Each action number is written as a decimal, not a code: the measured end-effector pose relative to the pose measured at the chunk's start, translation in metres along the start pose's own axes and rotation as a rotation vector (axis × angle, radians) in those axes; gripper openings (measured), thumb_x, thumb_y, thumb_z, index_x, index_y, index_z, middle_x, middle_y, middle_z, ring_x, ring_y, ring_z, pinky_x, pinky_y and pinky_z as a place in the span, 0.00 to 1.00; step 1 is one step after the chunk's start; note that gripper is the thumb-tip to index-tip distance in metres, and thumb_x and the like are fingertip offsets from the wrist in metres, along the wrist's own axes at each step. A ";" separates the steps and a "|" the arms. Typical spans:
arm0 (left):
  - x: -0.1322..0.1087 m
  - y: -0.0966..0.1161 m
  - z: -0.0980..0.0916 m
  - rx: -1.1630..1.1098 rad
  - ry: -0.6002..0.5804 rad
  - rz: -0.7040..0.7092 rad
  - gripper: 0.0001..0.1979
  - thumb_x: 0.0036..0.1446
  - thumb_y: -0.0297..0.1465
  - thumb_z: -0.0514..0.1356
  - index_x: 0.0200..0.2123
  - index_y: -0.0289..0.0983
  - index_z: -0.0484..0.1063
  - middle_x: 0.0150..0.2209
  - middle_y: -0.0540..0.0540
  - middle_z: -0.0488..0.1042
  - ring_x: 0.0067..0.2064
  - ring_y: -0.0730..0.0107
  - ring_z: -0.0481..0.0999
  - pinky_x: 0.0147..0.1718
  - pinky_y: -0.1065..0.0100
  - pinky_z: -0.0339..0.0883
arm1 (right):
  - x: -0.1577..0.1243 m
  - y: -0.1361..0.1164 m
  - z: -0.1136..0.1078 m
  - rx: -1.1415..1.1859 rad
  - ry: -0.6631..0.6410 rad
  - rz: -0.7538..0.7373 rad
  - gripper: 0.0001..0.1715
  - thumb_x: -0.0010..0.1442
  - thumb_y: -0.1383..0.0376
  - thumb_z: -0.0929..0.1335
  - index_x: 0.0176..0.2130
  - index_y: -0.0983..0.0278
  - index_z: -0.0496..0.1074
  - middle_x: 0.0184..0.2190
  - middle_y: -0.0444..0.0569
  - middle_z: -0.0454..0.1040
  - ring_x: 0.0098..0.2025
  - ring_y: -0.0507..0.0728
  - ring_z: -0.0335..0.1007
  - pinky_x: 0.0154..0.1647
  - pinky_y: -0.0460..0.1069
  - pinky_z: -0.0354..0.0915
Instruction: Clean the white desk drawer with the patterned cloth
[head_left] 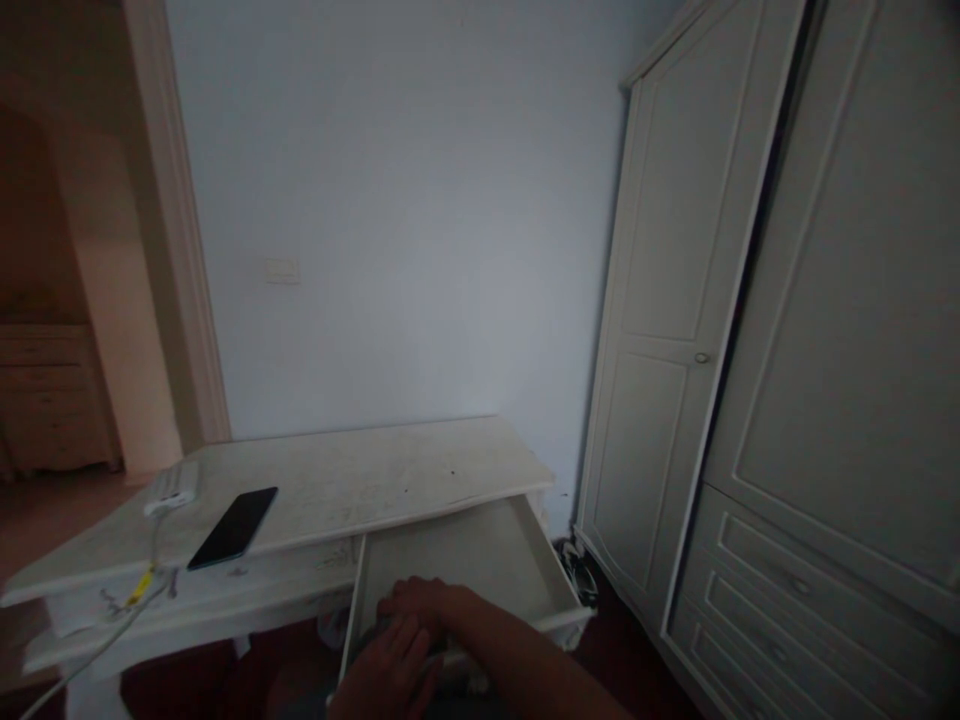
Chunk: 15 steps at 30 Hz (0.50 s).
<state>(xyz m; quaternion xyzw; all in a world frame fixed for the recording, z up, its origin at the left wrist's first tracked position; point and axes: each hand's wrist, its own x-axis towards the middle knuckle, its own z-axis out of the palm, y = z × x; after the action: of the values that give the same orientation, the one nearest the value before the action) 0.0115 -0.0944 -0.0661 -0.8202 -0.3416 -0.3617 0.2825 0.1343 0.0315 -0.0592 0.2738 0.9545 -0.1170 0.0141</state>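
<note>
Bent and held close together, fingers (405, 590) of the right hand (429, 602), with forearm slanting in from the lower right; just in front and to the left, partly overlapping in view, the left hand (384, 668), fingers slightly parted and pointing forward. Cannot tell whether holding anything in either hand, with only dark, unclear patches beneath and between. Directly below both, the near left part of the drawer (506, 555), pulled well out from under the right end of the white surface (375, 460), with pale floor and right side wall in plain sight; too dim to tell about contact with the front board. Left of the opening, beneath the same top, a closed drawer front (300, 562). Above that, near the front edge, a dark flat device (234, 527) lying at a slant; farther left, a white power strip (172, 486), with a pale cable (101, 645) running down past the edge and a yellow tag (140, 587) on it. Behind, a plain wall (420, 220) with a switch plate (282, 271). To the right, a tall pale wardrobe (664, 300), and near its foot, beside the drawer, some dark-and-white shoes (577, 574).
</note>
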 end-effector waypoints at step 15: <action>0.015 -0.046 0.010 -0.472 -0.478 -0.546 0.18 0.68 0.35 0.51 0.56 0.41 0.74 0.54 0.39 0.82 0.55 0.58 0.81 0.57 0.55 0.76 | -0.047 -0.007 -0.045 0.142 -0.064 -0.037 0.36 0.52 0.61 0.78 0.59 0.62 0.74 0.52 0.52 0.82 0.51 0.65 0.80 0.50 0.51 0.71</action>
<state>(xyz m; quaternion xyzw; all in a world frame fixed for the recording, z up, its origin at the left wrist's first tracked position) -0.0121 -0.0547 -0.0505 -0.8026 -0.5097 -0.2912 -0.1062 0.1719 0.0118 -0.0099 0.2525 0.9478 -0.1934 0.0227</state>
